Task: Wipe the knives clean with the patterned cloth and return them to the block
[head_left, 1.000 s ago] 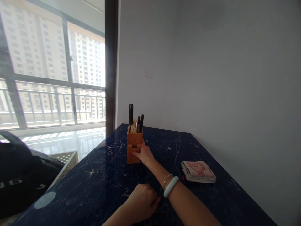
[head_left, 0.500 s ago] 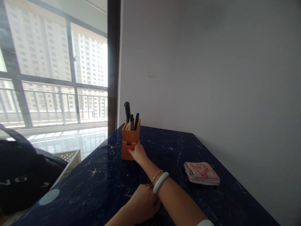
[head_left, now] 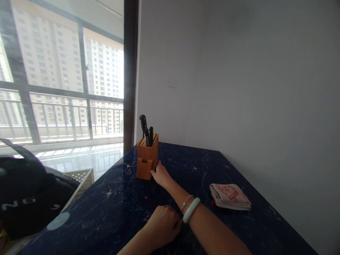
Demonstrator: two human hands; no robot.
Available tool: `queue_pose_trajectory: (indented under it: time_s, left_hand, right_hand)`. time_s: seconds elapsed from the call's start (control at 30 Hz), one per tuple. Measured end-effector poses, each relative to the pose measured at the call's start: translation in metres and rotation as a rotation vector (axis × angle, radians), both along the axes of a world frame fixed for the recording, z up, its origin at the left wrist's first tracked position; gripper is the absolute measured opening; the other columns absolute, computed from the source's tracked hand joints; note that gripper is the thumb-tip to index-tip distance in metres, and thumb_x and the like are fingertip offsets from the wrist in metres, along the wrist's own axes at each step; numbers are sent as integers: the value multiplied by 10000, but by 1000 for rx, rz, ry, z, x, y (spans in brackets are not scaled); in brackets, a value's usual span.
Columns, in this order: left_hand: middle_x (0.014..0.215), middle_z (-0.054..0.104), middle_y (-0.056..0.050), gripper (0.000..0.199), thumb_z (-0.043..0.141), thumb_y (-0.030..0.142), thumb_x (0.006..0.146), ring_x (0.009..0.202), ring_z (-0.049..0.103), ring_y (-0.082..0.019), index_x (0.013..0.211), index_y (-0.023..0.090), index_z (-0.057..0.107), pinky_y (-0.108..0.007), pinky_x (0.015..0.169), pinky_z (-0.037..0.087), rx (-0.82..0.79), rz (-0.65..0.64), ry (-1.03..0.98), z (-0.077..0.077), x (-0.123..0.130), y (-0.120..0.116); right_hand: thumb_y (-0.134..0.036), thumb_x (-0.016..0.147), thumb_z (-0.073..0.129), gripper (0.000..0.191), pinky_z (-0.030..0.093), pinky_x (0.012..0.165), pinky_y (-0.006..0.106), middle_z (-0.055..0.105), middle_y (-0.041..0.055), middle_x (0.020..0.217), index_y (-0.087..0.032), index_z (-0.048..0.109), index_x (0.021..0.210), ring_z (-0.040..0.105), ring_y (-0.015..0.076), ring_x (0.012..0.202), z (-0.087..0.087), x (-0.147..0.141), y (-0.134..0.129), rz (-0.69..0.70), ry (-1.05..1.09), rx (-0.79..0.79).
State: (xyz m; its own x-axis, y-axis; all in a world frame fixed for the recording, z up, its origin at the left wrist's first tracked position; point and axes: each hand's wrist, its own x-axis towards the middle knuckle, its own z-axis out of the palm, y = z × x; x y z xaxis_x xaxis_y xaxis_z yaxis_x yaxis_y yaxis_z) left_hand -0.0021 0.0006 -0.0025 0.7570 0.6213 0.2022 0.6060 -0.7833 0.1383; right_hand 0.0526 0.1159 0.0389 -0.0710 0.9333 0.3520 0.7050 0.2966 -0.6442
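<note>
A wooden knife block (head_left: 145, 169) stands upright near the far left part of the dark blue marbled table (head_left: 127, 212). Several black-handled knives (head_left: 143, 124) stick up from its slots. My right hand (head_left: 160, 175), with a chain and a pale bangle at the wrist, holds the block's lower right side. Its thumb is at the front corner; the other fingers are partly hidden along the side. Closer in, my left hand (head_left: 163, 225) is curled into a fist by the right forearm, with no object showing in it.
On the table's right side lies a folded cream cloth with red print (head_left: 230, 196). A black bag (head_left: 29, 198) and a perforated crate (head_left: 83, 182) are beside the left edge. A round pale patch (head_left: 58, 221) marks the table's left edge. Walls stand behind and right.
The knife block has turned slightly, showing more of its right side. My right hand's thumb has slid back from the block's front to its corner. My left fist stays nearly still.
</note>
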Motion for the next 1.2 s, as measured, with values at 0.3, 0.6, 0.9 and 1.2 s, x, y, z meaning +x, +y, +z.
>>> queue_pose_trajectory:
  time_s: [0.3, 0.6, 0.9, 1.2]
  left_hand:
    - [661, 637, -62, 436, 283, 320, 884, 609, 588, -161, 673, 161, 630, -253, 560, 387, 53, 4, -6, 1, 1, -3]
    - [659, 629, -39, 436, 278, 321, 890, 601, 575, -138, 666, 170, 620, -233, 561, 369, 20, 20, -42, -5, 2, -2]
    - [652, 632, -34, 435, 282, 315, 890, 597, 572, -141, 652, 177, 619, -234, 548, 354, 39, 12, -11, -9, 3, -3]
    - [617, 635, -33, 401, 315, 295, 869, 576, 582, -149, 639, 181, 622, -236, 519, 345, 101, -21, 8, -5, 2, -5]
  right_hand:
    - [-132, 745, 424, 334, 376, 850, 338, 602, 60, 948, -192, 569, 1040, 522, 204, 942, 13, 110, -92, -21, -236, 57]
    - [-268, 721, 468, 266, 380, 860, 403, 604, 58, 979, -261, 580, 963, 505, 254, 992, -21, 250, -164, -275, -599, 223]
    - [-237, 697, 525, 399, 406, 720, 441, 576, 98, 1066, -248, 523, 1096, 506, 299, 936, -37, 278, -180, -319, -1029, 325]
    - [-81, 683, 424, 458, 383, 853, 445, 612, 97, 1018, -217, 551, 1101, 530, 277, 961, -40, 254, -143, -239, -1168, 315]
